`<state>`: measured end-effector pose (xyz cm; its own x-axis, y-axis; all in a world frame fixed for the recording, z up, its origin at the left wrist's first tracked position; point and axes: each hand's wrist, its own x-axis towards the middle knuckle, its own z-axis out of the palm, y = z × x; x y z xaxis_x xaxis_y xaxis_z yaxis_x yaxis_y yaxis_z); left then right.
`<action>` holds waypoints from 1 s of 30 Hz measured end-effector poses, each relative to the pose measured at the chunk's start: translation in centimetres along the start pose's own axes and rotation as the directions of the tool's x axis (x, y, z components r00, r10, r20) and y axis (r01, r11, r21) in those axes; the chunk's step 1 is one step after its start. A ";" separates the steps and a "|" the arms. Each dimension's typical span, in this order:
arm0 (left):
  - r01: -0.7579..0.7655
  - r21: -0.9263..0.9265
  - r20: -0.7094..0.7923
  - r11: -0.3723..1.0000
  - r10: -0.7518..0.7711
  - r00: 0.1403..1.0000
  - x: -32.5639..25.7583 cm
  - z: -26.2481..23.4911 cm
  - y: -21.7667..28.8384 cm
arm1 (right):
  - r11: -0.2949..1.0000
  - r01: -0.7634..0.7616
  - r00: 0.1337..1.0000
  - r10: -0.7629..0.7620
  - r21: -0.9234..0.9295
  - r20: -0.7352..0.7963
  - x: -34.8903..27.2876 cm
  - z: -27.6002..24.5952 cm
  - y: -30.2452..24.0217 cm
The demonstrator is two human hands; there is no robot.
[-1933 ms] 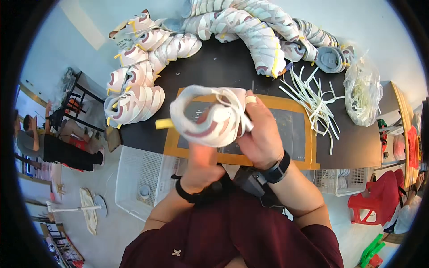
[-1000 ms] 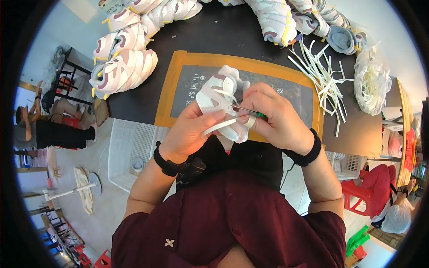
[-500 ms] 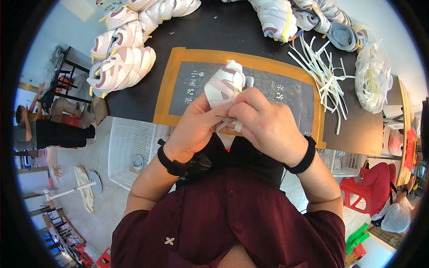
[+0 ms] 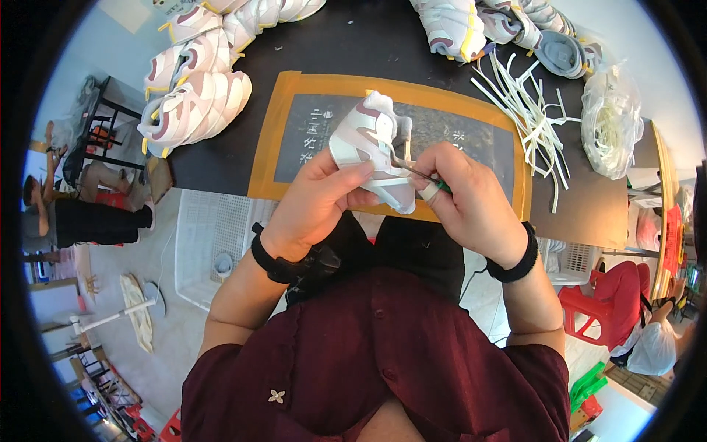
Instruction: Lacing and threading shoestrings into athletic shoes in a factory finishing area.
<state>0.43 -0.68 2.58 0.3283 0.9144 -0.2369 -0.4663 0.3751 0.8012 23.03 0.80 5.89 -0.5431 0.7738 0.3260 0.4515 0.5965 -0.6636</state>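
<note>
At the table's near edge, seen from above:

Table: dark matte worktop, filling the upper half of the view from 10 to 2 o'clock.

Mat: dark grey rectangular cutting mat with a broad orange border, lying flat on the worktop just beyond the hands.

Finished stock: rows of white and mauve padded sports shoes at 10 o'clock, more of them at 12 to 1 o'clock, soft-looking with yellow tabs.

Bag: crumpled clear plastic bag at 2 o'clock.

Strips: loose scatter of thin white flat strips at 1 o'clock, overlapping the mat's far right corner.

Shoe in hand: white and mauve sports shoe, held above the mat's near edge, close to the chest, standing steeply on end.

Change: a second or two ago the shoe lay broadside in both hands over the mat; it has since been drawn nearer, and half a second ago the hands covered most of it. Now they have parted and more of its panels show, which suggests fine work at one spot.

Left hand: left hand at the shoe's 8 o'clock, fingers wrapped round its side, thumb pressed on a white panel.

Right hand: right hand at the shoe's 4 o'clock, pinching a thin metal tool with a green handle, whose tip meets the shoe.

Wrists: black band on each.
</note>
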 end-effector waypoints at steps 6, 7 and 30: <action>-0.016 -0.006 0.026 1.000 0.016 1.000 0.0 -0.6 -0.8 | 0.987 -0.058 0.995 0.069 0.147 -0.076 -0.1 1.3 0.6; -0.007 -0.007 0.028 1.000 0.007 1.000 -0.1 -0.7 -0.8 | 0.980 -0.100 0.992 0.113 0.173 -0.064 0.0 1.4 0.6; -0.179 0.039 0.005 0.983 0.179 0.984 -0.7 0.5 -1.8 | 0.620 -0.337 0.876 0.483 0.709 -0.006 -0.6 4.3 1.0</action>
<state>1.46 -2.06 1.54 0.2437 0.9660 -0.0865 -0.4857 0.1987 0.8513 20.75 -0.01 2.17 -0.2535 0.9669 -0.0307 -0.0390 -0.0419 -0.9984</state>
